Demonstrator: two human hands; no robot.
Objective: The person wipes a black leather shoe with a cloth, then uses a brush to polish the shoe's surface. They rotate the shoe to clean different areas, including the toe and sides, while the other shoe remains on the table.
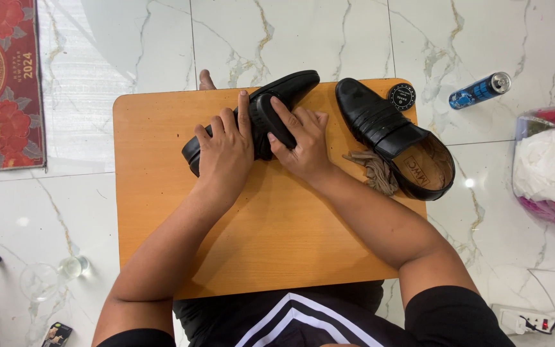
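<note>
From the head camera, the left hand (226,151) presses flat on a black leather slip-on shoe (290,87) lying on the small orange wooden table (162,212). The right hand (303,144) is closed around a black oval shoe brush (274,119) set against that shoe. In my judgement the brushing is in the middle; the second black leather shoe (374,122) lies untouched at the right. I count two shoes, one brush, one round black polish tin (401,96), one brown crumpled cloth (374,170), one blue can (480,90) on the floor.
</note>
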